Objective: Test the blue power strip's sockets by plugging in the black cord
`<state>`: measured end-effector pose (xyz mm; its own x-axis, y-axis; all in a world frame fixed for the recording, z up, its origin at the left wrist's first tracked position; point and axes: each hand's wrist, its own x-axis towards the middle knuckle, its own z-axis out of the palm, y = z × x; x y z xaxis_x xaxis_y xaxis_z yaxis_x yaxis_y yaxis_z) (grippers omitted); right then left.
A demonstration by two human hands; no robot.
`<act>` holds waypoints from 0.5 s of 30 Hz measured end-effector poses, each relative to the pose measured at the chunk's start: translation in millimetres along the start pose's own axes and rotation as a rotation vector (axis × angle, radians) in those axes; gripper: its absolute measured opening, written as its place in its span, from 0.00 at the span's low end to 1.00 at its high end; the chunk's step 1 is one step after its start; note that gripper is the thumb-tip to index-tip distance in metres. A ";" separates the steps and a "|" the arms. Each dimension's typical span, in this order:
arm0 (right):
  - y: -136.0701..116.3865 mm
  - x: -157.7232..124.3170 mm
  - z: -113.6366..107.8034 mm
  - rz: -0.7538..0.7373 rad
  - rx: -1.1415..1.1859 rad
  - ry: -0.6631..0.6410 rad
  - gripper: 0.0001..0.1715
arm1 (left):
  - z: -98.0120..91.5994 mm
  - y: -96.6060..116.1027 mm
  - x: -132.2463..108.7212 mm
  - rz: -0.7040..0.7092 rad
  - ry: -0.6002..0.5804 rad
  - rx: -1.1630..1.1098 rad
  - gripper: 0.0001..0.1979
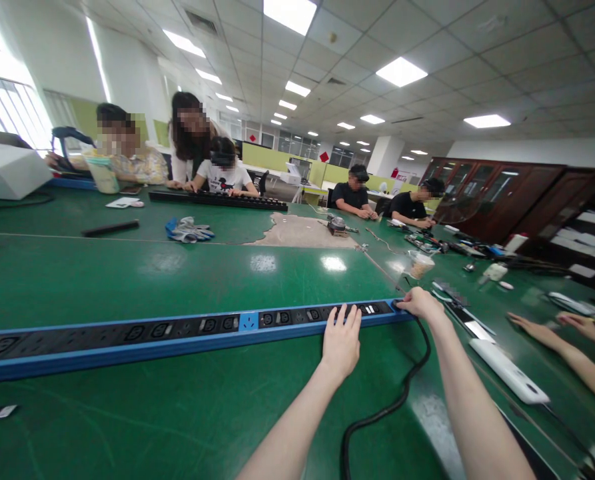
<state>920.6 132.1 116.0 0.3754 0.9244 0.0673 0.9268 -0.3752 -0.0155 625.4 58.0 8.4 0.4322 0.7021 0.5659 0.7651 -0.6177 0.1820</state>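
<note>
1. Strip [152, 349]: smooth casing with a soft sheen, metal or plastic unclear; its socket face [197, 327] looks like plastic.
2. Cable [402, 398]: rubbery, smooth, faintly shiny.
3. Counter [202, 427]: smooth and glossy, with bright reflections.
4. Patch [302, 230]: matt, ragged-edged.
5. Gloves [190, 230]: soft, crumpled cloth.
6. White bar [510, 371]: smooth plastic look, lightly glossy.
7. Cabinet [517, 183]: polished wood look, glassy panes.

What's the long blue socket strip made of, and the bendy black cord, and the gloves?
Long blue socket strip: maybe painted metal, smooth with evenly coloured straight edges, though hard plastic is possible.
Black cord: likely rubber or soft plastic, faintly shiny, bending smoothly.
Gloves: seemingly matte fabric, since they lie crumpled.
</note>
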 end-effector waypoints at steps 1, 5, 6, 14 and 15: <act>-0.8 -1.3 -0.2 0.005 0.003 0.007 0.19 | -0.1 0.0 0.0 0.000 0.001 0.000 0.34; -1.5 -8.8 8.3 0.043 -0.008 0.028 0.20 | -1.4 0.5 0.2 0.003 -0.005 -0.003 0.35; -1.1 -9.6 10.7 0.049 -0.012 0.032 0.20 | -1.7 0.6 0.3 0.005 -0.005 -0.005 0.35; 3.9 -1.8 10.2 0.035 0.020 0.014 0.23 | -1.0 0.2 0.2 0.001 0.000 -0.012 0.35; 3.8 -2.2 10.7 0.035 0.018 0.021 0.22 | -1.1 0.2 0.2 0.002 -0.003 -0.011 0.36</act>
<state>923.4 129.3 105.2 0.4075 0.9090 0.0876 0.9132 -0.4059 -0.0362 625.1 57.6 9.4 0.4351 0.7020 0.5638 0.7589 -0.6229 0.1898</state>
